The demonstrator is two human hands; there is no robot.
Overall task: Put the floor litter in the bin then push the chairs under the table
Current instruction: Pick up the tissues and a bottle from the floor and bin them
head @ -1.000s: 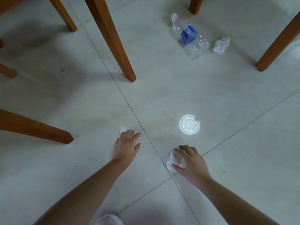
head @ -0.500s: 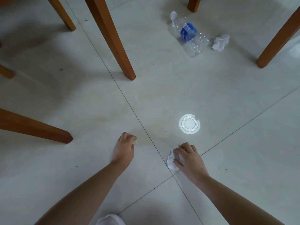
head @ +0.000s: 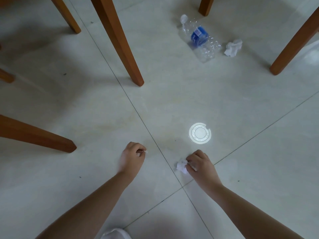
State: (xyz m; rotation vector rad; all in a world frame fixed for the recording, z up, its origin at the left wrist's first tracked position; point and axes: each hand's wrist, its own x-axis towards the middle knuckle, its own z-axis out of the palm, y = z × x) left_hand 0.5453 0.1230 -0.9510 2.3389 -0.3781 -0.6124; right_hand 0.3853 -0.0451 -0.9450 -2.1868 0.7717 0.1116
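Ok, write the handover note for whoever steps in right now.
Left hand: curled round a small paper scrap, only its tip showing.
Right hand: pinches a crumpled tissue low by the floor.
On the floor ahead: a crushed water bottle with a blue label, and a second tissue wad beside it, among wooden legs.
Done: two pieces are in hand. The bin is out of view.
Left: bin those two, fetch and bin the bottle and wad, then push the chairs under the table.

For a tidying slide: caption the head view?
Left hand pinches a small scrap, right hand a crumpled paper, on the floor; crushed bottle and tissue wad lie beyond.
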